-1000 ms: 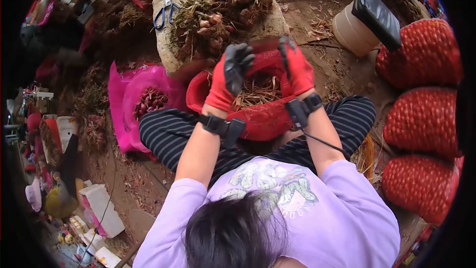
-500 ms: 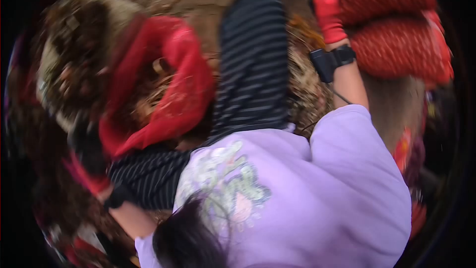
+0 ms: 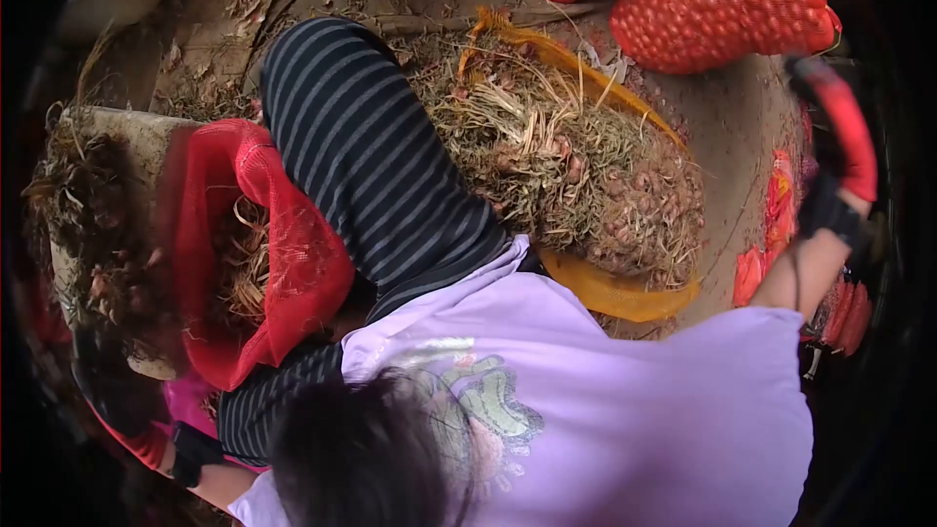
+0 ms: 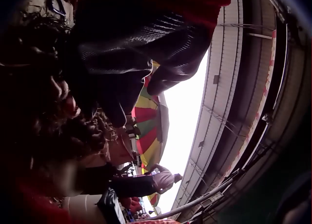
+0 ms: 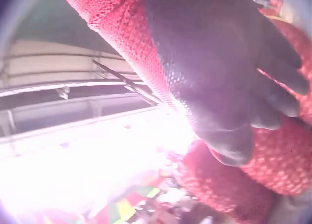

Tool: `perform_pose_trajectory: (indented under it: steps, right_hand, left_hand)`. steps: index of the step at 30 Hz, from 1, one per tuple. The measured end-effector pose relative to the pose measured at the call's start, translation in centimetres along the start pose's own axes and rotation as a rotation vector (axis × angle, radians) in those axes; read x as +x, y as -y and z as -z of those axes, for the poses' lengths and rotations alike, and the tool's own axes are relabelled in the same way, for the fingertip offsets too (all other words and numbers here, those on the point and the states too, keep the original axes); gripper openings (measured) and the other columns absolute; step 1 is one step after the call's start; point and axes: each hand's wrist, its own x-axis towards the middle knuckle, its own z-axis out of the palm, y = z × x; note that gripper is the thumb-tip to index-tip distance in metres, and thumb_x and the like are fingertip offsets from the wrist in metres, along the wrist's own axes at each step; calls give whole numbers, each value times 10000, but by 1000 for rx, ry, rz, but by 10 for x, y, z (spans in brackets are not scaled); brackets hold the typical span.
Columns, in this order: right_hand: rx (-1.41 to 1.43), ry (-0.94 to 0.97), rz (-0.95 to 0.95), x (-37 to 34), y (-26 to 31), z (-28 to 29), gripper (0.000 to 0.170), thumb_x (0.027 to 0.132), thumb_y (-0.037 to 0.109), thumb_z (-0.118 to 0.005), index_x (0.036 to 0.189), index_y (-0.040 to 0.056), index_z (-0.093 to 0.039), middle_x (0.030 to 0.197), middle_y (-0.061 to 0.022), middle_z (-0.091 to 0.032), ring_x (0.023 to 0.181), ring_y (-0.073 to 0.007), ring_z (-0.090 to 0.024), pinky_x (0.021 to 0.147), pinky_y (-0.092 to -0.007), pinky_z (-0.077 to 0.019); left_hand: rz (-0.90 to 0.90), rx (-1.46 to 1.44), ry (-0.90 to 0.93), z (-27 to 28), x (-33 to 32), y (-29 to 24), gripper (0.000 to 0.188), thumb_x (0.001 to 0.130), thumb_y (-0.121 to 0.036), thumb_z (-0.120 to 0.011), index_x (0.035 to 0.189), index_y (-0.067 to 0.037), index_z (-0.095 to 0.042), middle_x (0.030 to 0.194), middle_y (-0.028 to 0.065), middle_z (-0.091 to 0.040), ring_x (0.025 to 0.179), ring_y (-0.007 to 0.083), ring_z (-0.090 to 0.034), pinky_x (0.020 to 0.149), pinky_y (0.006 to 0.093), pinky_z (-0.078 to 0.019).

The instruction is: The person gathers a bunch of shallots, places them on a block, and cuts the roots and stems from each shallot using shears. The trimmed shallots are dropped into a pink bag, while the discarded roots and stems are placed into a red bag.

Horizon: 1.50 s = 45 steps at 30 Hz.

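Note:
My left hand (image 3: 112,385), in a red glove with black coating, is low at the left beside the bunches of dried shallots (image 3: 112,283) on a pale slab (image 3: 156,122). In the left wrist view its fingers (image 4: 114,109) hang loosely bent, with nothing seen in them. Far out to the right reaches my right hand (image 3: 841,117), gloved alike and slightly blurred. Its fingers (image 5: 287,77) look loose and spread in the right wrist view, in front of the full red mesh sacks (image 5: 282,160). An open red mesh bag (image 3: 303,254) with dry stalks inside stands by the left knee.
Dried shallots with stalks (image 3: 566,166) lie heaped on a yellow mesh bag (image 3: 625,303) to the right. Full red sacks (image 3: 722,10) lie at the top right. Small red net bundles (image 3: 849,317) are at the right edge. Blue-handled scissors (image 4: 57,7) show in the left wrist view.
The head view has swung to the right. Both hands were together over the red mesh bag; now the right hand has reached far right past the sacks, the left stays near the slab.

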Motion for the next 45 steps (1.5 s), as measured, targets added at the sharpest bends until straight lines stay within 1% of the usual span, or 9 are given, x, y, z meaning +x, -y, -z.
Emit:
perform_pose_trajectory:
  steps: [8,14,25,29,30,32,38,42,45]
  right_hand:
    - [45,-54,294,71,80,14,357,911,221,-508,1196,13,-563,1136,-151,-615,993,-203,-595,921,-348,-443]
    - [541,32,495,161,148,-17,379,923,257,-488,1190,-2,-558,1127,-163,-616,995,-222,-599,929,-360,-447]
    - [1755,945,616,263,359,-170,435,946,324,-452,1179,-30,-548,1112,-184,-618,999,-257,-605,943,-380,-454]
    - [1967,1394,474,254,404,-264,459,954,348,-439,1175,-40,-545,1106,-192,-619,1000,-269,-607,948,-387,-457]
    - [1995,1472,411,250,410,-289,466,956,354,-436,1174,-43,-544,1105,-194,-619,1001,-272,-607,949,-389,-458]
    - [2033,1333,61,228,417,-331,464,944,381,-453,1116,-36,-562,1042,-175,-639,921,-267,-627,862,-382,-516]
    - [1901,1322,24,209,396,-422,427,910,382,-535,1067,-14,-571,1002,-145,-635,884,-234,-627,806,-335,-530]
    - [1813,1278,50,223,378,-437,420,906,374,-548,1051,-20,-576,958,-149,-640,840,-229,-635,766,-323,-541]
    - [1867,1186,103,232,368,-435,432,905,365,-551,1066,-35,-567,970,-164,-636,858,-242,-632,779,-325,-536]
  left_hand:
    - [-126,-65,108,5,-21,-76,501,984,-321,-349,1363,7,-354,1398,132,-390,1265,224,-401,1083,362,-280]
    - [-360,271,-228,-16,-95,-120,554,982,-357,-348,1359,49,-335,1384,143,-394,1278,208,-383,1067,345,-283]
    - [-650,-23,-840,-60,-339,-322,541,975,-347,-388,1344,47,-354,1276,200,-495,1179,252,-493,1009,342,-397]
    - [-773,1344,-962,-97,-336,-410,469,986,-324,-376,1199,79,-487,1130,152,-586,999,220,-592,888,322,-492]
    - [-778,1246,-927,-99,-335,-437,407,972,-271,-427,1162,80,-507,1075,139,-603,952,203,-603,836,306,-511]
    - [-680,2209,-774,-105,-318,-468,267,922,-161,-509,1074,56,-537,939,108,-628,834,169,-623,734,269,-529]
    - [-392,1759,-1075,-52,-179,-410,447,933,-251,-521,1271,26,-426,1124,130,-586,1020,157,-559,898,277,-429]
    - [-959,1765,-698,-169,-106,-281,184,856,-107,-625,986,23,-617,895,53,-650,826,95,-577,755,255,-465]
    - [-885,1611,-564,-226,-114,-239,204,804,-55,-658,990,18,-616,883,44,-639,839,101,-584,747,244,-465]
